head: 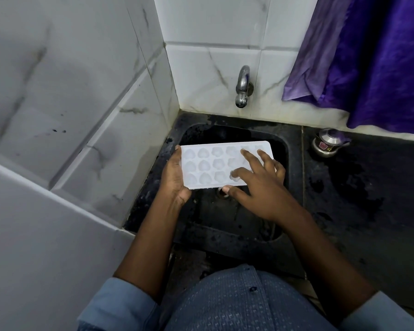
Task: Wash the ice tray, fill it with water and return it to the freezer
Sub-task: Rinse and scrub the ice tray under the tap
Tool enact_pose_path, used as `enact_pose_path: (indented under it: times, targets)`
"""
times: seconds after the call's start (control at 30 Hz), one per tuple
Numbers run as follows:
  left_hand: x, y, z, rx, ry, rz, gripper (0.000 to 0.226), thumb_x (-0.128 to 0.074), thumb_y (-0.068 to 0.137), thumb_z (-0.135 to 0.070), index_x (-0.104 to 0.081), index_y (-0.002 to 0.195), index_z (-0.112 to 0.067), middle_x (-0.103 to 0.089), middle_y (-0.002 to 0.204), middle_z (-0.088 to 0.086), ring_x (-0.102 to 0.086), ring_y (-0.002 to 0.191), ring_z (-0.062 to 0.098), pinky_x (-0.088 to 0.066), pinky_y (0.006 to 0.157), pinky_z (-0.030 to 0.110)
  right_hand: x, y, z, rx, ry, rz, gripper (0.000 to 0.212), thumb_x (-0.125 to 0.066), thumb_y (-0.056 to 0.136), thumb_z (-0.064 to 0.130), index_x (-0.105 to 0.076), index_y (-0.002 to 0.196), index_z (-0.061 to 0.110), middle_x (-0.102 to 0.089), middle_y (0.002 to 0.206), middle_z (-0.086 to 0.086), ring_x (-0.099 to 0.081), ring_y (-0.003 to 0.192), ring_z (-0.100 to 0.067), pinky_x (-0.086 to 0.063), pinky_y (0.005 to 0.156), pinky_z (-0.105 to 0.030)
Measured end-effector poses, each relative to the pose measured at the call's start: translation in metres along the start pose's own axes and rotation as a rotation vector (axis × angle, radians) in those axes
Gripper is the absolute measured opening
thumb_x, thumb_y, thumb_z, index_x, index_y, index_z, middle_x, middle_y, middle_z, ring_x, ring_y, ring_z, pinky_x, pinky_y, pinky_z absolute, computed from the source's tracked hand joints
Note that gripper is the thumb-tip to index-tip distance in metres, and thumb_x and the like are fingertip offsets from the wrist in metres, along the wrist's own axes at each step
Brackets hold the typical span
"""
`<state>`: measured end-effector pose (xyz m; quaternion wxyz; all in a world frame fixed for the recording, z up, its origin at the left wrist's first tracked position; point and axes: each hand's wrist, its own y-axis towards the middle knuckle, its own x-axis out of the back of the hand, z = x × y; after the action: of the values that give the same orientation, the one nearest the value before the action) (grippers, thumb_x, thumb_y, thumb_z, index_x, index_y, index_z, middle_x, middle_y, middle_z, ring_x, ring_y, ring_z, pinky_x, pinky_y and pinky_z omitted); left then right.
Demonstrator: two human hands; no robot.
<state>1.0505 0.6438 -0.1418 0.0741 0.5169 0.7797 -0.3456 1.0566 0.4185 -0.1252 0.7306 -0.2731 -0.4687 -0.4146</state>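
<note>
Over sink (pixel 225 237), right fingers (pixel 248 156) splay across tray (pixel 208 163).

Over the black stone sink (pixel 225 237) I see the left hand (pixel 175 177) gripping the left end of a white plastic ice tray (pixel 210 163). The right hand (pixel 261 185) rests spread fingers on the tray's right half. A chrome tap (pixel 243 87) juts from the wall behind the sink.

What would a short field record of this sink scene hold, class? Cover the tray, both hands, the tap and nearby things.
Ice tray: white, held over the sink, moulded cells facing up
Left hand: grips the tray's left end
Right hand: spread fingers touch the tray's right part
Tap: on the tiled wall, no stream visible
Sink: dark, set in a dark counter
Nearby: small steel pot on the counter; purple cloth hanging behind it
</note>
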Motion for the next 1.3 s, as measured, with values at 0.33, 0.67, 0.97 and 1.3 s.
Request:
enact_pose_path:
  times: [0.33,0.67,0.97,1.3]
  targets:
    - [0.001,-0.001,0.0,-0.001,0.011,-0.003,0.066,-0.045,0.104,-0.06,-0.069,0.133,-0.006,-0.073,0.129,0.022,-0.071,0.113,0.046,-0.057,0.092,0.062,-0.002,0.002,-0.001,0.008,-0.02,-0.007,0.07,-0.023,0.086,0.083,-0.064,0.126,0.043,-0.009,0.174,0.005,0.01,0.159,-0.024,0.007,0.122,-0.05]
    - [-0.003,-0.004,0.0,0.005,0.009,-0.037,0.065,-0.038,0.108,-0.061,-0.071,0.126,-0.009,-0.076,0.123,0.02,-0.074,0.107,0.042,-0.06,0.089,0.055,-0.004,0.001,-0.004,0.018,-0.026,0.016,0.072,-0.024,0.086,0.084,-0.062,0.129,0.042,-0.008,0.174,0.005,0.01,0.159,-0.024,0.005,0.123,-0.052]
    - [-0.004,-0.007,0.0,0.011,0.001,-0.028,0.067,-0.041,0.106,-0.062,-0.069,0.132,-0.007,-0.074,0.127,0.023,-0.071,0.112,0.045,-0.059,0.089,0.056,-0.003,0.001,0.008,0.101,-0.04,-0.087,0.058,-0.031,0.091,0.076,-0.054,0.124,0.035,-0.011,0.173,0.002,0.005,0.159,-0.027,-0.001,0.121,-0.052]
    - [-0.002,-0.01,0.0,0.034,-0.004,-0.025,0.07,-0.042,0.106,-0.062,-0.065,0.138,-0.005,-0.073,0.128,0.024,-0.068,0.118,0.047,-0.054,0.101,0.061,-0.007,0.001,0.02,0.114,-0.083,0.031,0.054,-0.041,0.095,0.075,-0.057,0.134,0.043,-0.001,0.175,0.002,0.016,0.159,-0.028,0.005,0.123,-0.056]
